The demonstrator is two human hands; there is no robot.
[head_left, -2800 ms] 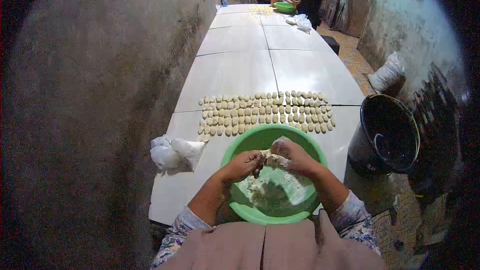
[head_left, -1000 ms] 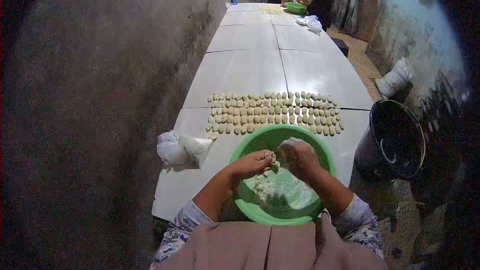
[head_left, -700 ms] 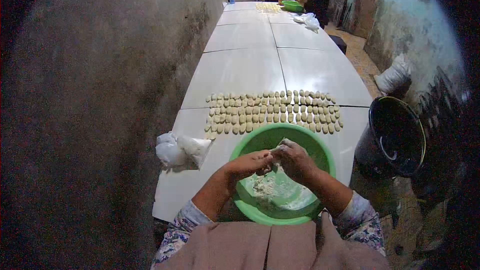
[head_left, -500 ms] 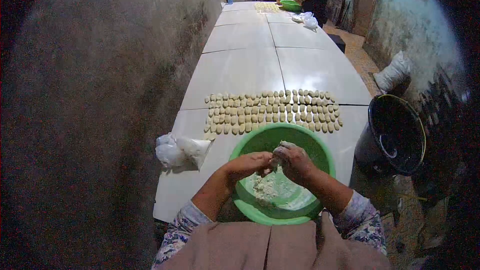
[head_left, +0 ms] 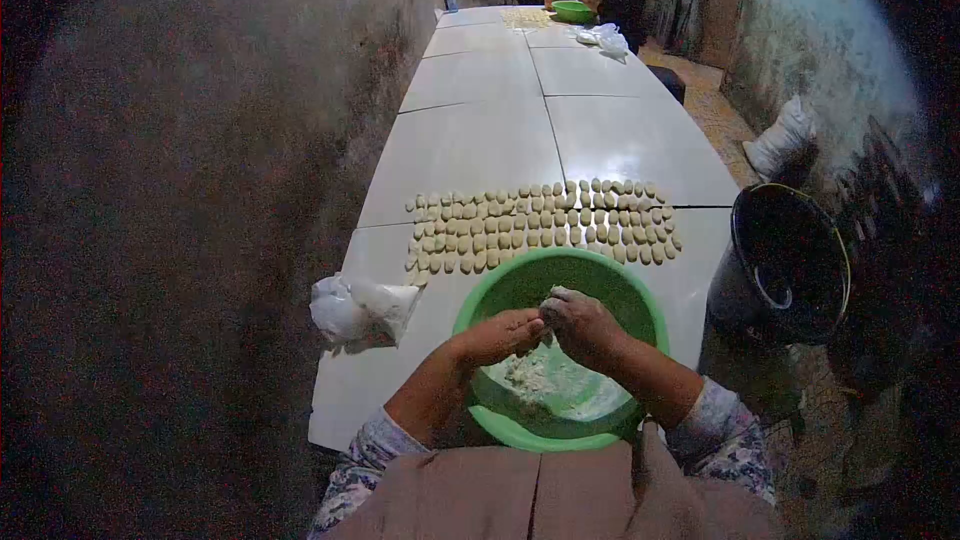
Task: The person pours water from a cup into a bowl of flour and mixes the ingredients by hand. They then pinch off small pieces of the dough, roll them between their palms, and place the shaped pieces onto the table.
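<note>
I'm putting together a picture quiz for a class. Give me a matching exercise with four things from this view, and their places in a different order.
Things
1. Large green basin
2. Nearer dough pieces
3. Dark bucket
4. Nearer white plastic bag

Places
A. To the right of the table
B. At the table's left edge
C. In rows, just beyond the basin
D. Below the left hand and right hand

Right pairs: 1-D, 2-C, 3-A, 4-B

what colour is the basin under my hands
The basin is green, seen best in the head view.
</note>
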